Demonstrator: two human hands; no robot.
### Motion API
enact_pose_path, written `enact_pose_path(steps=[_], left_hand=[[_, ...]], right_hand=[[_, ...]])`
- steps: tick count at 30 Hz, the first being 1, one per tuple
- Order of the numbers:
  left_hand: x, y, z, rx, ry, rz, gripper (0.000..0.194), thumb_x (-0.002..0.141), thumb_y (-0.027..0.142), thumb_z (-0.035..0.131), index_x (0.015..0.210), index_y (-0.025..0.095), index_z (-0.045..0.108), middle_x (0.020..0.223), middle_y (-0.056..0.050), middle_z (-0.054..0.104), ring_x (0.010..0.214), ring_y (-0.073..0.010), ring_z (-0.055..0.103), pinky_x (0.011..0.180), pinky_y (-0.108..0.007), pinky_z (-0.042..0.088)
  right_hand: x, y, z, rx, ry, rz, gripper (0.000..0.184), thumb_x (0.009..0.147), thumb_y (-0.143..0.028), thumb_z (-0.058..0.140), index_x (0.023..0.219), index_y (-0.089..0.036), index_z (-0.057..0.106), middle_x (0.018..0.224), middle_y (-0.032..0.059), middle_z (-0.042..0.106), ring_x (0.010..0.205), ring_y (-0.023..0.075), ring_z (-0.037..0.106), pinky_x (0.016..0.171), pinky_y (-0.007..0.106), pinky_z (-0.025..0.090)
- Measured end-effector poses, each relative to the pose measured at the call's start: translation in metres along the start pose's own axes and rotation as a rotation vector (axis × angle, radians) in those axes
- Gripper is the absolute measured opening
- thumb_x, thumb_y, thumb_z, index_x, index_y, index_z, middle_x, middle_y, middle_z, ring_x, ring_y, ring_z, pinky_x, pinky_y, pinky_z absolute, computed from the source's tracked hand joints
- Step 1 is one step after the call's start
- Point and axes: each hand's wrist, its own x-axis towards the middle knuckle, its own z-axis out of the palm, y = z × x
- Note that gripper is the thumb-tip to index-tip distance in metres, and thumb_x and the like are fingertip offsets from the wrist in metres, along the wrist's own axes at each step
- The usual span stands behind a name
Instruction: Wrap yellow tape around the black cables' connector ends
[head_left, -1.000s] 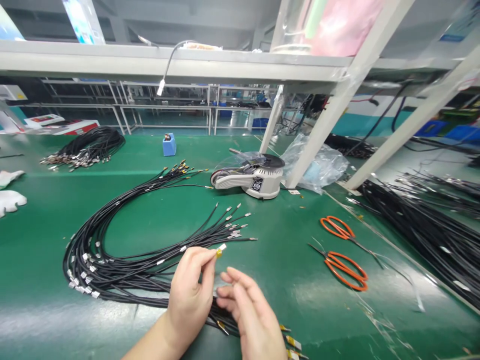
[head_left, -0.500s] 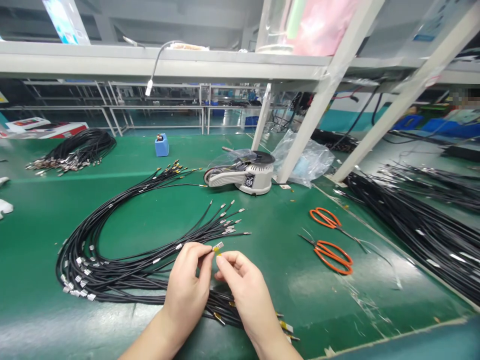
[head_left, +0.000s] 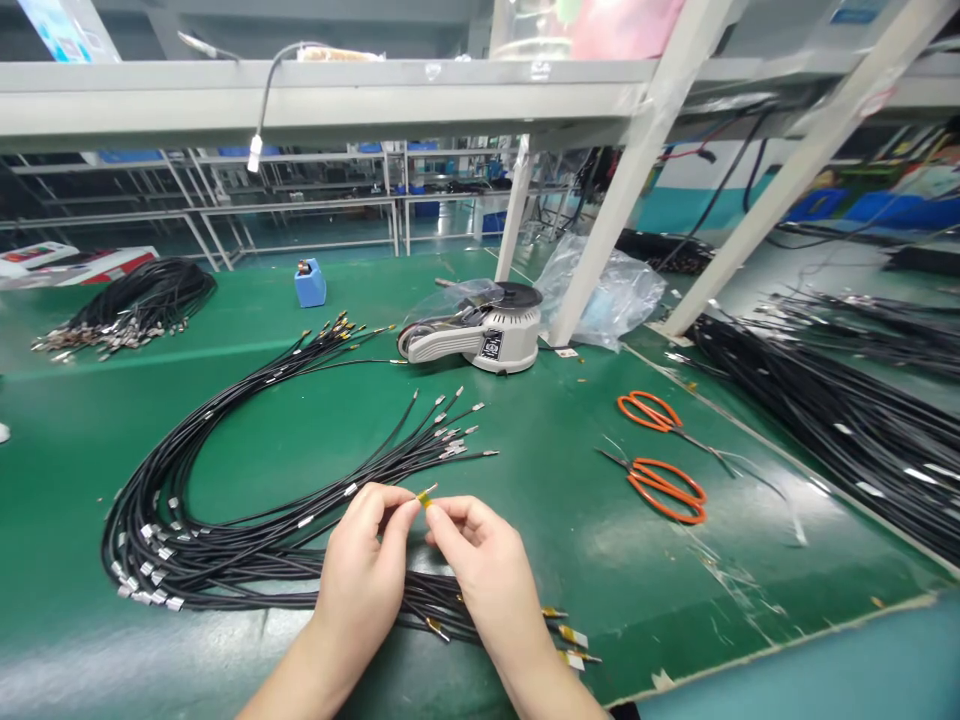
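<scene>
Metal racks (head_left: 315,205) stand in the background, beyond a green bench (head_left: 562,430) with a pale shelf (head_left: 375,105) crossing above it. On the bench, black cables (head_left: 247,535) lie in a wide U that opens to the right, white labels clustered along its bend; the near strands pass beneath both hands and come out past the right wrist, some ends wrapped in yellow. A second pile (head_left: 817,420) of black cables spreads along the right side, and a coil (head_left: 150,295) lies at the back left. Behind the U's open side sits a tape dispenser (head_left: 502,335), a clear bag (head_left: 600,285) just beside it. Both hands meet above the near strands: the left hand (head_left: 364,560) pinches a cable end (head_left: 431,489) between thumb and forefinger, and the right hand (head_left: 487,555) has its thumb and forefinger closed on the yellow tape (head_left: 426,498) there. Two orange-handled scissors lie to the right, near each other. Far back stands a blue block (head_left: 310,285).
</scene>
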Motion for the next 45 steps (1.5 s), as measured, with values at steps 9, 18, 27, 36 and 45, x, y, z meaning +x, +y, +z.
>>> enact_pose_path(steps=[9, 18, 27, 36, 45], left_hand=[[0.002, 0.009, -0.002, -0.149, -0.044, -0.217, 0.025, 0.082, 0.04, 0.052, 0.073, 0.018, 0.06, 0.059, 0.003, 0.055, 0.049, -0.0113, 0.049, 0.049, -0.023, 0.039], [0.005, 0.01, -0.002, -0.334, -0.074, -0.379, 0.025, 0.076, 0.042, 0.057, 0.071, 0.017, 0.059, 0.051, 0.005, 0.051, 0.044, -0.0103, 0.048, 0.042, -0.02, 0.037], [0.007, 0.009, -0.002, -0.459, -0.087, -0.4, 0.027, 0.073, 0.042, 0.061, 0.065, 0.016, 0.056, 0.052, 0.005, 0.05, 0.043, -0.0086, 0.047, 0.043, -0.021, 0.04], [0.012, 0.008, -0.006, -0.644, -0.206, -0.452, 0.031, 0.068, 0.044, 0.067, 0.062, 0.016, 0.054, 0.052, 0.005, 0.051, 0.041, -0.0076, 0.046, 0.044, -0.021, 0.039], [0.017, 0.005, -0.016, -0.689, -0.401, -0.446, 0.035, 0.068, 0.048, 0.068, 0.064, 0.014, 0.057, 0.049, 0.006, 0.046, 0.038, -0.0053, 0.039, 0.038, -0.018, 0.032]], right_hand=[[0.002, 0.0, 0.001, -0.029, 0.012, -0.034, 0.016, 0.07, -0.03, 0.067, 0.069, -0.014, 0.068, 0.065, 0.0033, 0.07, 0.063, 0.0173, 0.063, 0.064, 0.029, 0.051], [0.002, -0.001, 0.002, -0.055, 0.004, -0.05, 0.014, 0.071, -0.029, 0.067, 0.07, -0.015, 0.069, 0.067, 0.0034, 0.071, 0.065, 0.0181, 0.065, 0.065, 0.029, 0.051], [0.003, 0.0, 0.002, -0.073, -0.005, -0.066, 0.015, 0.072, -0.03, 0.066, 0.072, -0.014, 0.068, 0.066, 0.0023, 0.068, 0.064, 0.0167, 0.063, 0.065, 0.028, 0.05], [0.003, -0.002, 0.004, -0.037, -0.018, -0.095, 0.017, 0.072, -0.032, 0.068, 0.068, -0.016, 0.067, 0.066, 0.0024, 0.069, 0.064, 0.0169, 0.063, 0.065, 0.028, 0.051], [0.0, 0.0, -0.001, -0.057, -0.056, -0.123, 0.017, 0.072, -0.033, 0.069, 0.068, -0.016, 0.066, 0.069, 0.002, 0.069, 0.067, 0.0167, 0.063, 0.065, 0.027, 0.05]])
